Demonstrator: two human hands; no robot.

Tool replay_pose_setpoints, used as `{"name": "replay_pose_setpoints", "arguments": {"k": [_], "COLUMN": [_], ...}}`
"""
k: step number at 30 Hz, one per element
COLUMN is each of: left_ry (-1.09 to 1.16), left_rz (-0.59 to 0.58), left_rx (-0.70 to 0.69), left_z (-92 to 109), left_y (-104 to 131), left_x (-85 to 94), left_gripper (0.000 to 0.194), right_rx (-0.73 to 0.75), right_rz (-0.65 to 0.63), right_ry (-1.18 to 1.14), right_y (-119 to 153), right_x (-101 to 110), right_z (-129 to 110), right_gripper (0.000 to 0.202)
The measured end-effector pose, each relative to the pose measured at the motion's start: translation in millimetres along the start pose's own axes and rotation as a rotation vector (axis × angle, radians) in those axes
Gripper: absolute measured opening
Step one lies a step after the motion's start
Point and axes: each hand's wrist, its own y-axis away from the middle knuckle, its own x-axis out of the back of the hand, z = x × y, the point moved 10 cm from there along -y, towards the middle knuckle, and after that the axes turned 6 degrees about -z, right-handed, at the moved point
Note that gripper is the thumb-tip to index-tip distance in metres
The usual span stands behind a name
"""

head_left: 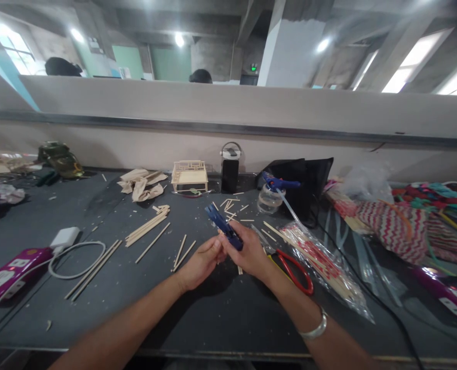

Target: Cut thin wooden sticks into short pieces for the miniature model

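Note:
My right hand is wrapped round a dark blue hand tool, which points up and to the left over the middle of the dark table. Close against it, my left hand has its thumb and fingers pinched together at the tool's lower left side; whatever lies between them is too small to name. Short wooden sticks lie scattered just beyond the tool. A small wooden furniture model stands farther back.
Red-handled scissors and a plastic bag of sticks lie to the right. Behind them a blue glue gun rests on a jar. A purple power strip and white cable occupy the left.

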Motion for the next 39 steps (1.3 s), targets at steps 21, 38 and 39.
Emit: {"name": "replay_pose_setpoints", "arguments": {"k": [21,38,39], "left_ry": [-0.18,-0.325,-0.342], "left_rz": [-0.094,-0.252,-0.264], "left_rx": [0.059,0.245,0.248], "left_z": [23,13,13], "left_y": [2,10,11], "left_x": [1.4,2.9,2.7], "left_gripper": [0.033,0.035,0.036], "right_rx": [0.201,0.232,0.231], "right_rz": [-0.081,-0.241,-0.247], "right_ry": [0.29,0.368,0.379], "right_y": [-6,10,10], "right_x": [63,33,33], "right_z": [11,34,35], "right_gripper": [0.044,0.065,0.065]}}
